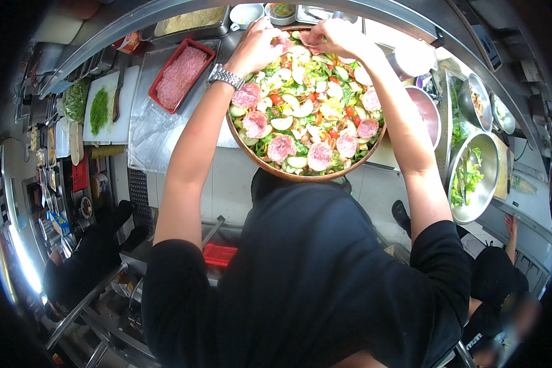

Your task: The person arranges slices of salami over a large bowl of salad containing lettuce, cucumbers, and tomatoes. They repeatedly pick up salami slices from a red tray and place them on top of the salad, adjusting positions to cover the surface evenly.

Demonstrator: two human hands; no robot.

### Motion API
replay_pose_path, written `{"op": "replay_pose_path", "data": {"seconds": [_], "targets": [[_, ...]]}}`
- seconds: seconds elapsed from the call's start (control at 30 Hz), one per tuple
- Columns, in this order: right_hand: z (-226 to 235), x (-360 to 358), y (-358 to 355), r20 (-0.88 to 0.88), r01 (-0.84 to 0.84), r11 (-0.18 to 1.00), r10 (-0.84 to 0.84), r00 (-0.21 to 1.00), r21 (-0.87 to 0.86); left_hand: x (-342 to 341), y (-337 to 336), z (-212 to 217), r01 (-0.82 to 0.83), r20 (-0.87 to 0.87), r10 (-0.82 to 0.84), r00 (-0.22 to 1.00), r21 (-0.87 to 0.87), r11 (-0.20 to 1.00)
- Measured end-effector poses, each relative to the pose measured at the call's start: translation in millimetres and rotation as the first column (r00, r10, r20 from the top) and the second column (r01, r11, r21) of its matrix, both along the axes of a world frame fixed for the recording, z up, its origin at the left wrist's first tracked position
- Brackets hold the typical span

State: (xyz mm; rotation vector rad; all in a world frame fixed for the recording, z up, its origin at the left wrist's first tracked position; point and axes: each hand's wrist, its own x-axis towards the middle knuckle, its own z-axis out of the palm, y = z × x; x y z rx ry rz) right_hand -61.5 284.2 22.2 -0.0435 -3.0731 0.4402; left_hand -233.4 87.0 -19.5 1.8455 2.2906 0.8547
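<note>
A wide wooden bowl (268,170) is heaped with a mixed salad (316,101) of lettuce, cucumber slices and cherry tomatoes. Folded salami slices, such as this one (320,156), ring its near and side edges. Both my hands are at the bowl's far side. My left hand (256,48), with a metal watch on the wrist, pinches a salami slice (284,42) at the far left of the salad. To the right of it, the fingers of my right hand (336,38) close on another salami slice (311,42) over the far rim.
Left of the bowl stands a red tray (210,51) of pink sliced meat. Beyond it, a white cutting board (120,119) holds chopped greens and a knife (117,101). Steel bowls (492,178) crowd the right. A metal shelf edge (165,13) crosses above; other people stand at both sides.
</note>
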Motion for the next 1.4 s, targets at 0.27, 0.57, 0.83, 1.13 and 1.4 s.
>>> {"op": "replay_pose_path", "data": {"seconds": [0.27, 0.57, 0.83, 1.13, 1.4], "targets": [[-27.9, 0.0, 1.2, 0.063, 0.173, 0.968, -0.164, 0.984, -0.184, 25.9, 29.3, -0.3, 0.140, -0.060, -0.134, 0.989, 0.115, 0.983], [-35.0, 2.8, -9.9, -0.243, 0.083, 0.997, -0.079, 0.967, 0.006, 26.5, 36.8, -4.7, 0.122, -0.003, -0.122, 0.992, 0.055, 0.991], [-30.1, 3.8, -20.2, -0.485, 0.003, 1.000, 0.004, 0.874, 0.012, 24.1, 35.3, 3.7, 0.069, 0.086, -0.069, 0.994, 0.003, 0.998], [-41.8, -5.0, -8.9, -0.287, -0.004, 0.981, -0.053, 0.956, -0.195, 36.2, 32.6, 6.4, 0.076, 0.000, -0.076, 0.997, 0.017, 0.997], [-17.9, 12.6, 6.6, -0.181, 0.177, 0.941, -0.234, 0.955, -0.287, 36.3, 31.7, -3.5, 0.066, -0.056, -0.064, 0.996, 0.036, 0.997]]}}
